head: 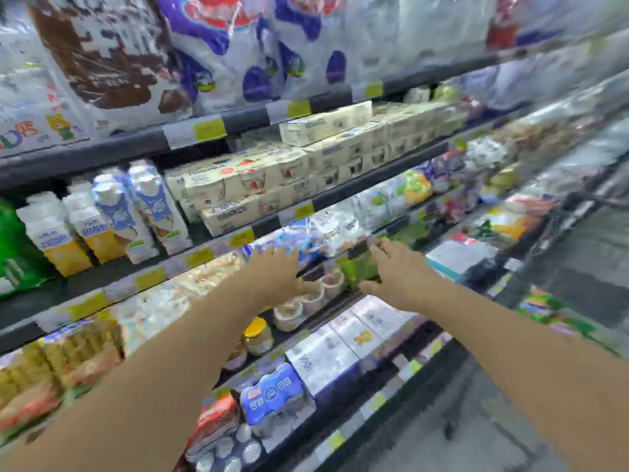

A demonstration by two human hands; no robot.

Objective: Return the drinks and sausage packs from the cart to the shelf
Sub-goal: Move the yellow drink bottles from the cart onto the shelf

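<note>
Green plastic-wrapped pack (362, 270) pressed onto dark-edged shelf (272, 226) between left hand (277, 272) and right hand (398, 279) (fingers spread, flanking, not clenched); cart (558, 216) visibly loaded; more left.

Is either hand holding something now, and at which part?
The right hand touches the right side of a green pack on the shelf; whether it grips it cannot be told. The left hand is spread open, holding nothing.

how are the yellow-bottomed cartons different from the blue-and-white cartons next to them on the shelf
The yellow-bottomed cartons are white above a yellow base; the blue-and-white cartons carry blue panels and no yellow. The yellow-bottomed cartons stand further left and look shorter; the blue-and-white cartons rise taller beside the cream boxes. Both are upright, capped, and on the same shelf.
</note>
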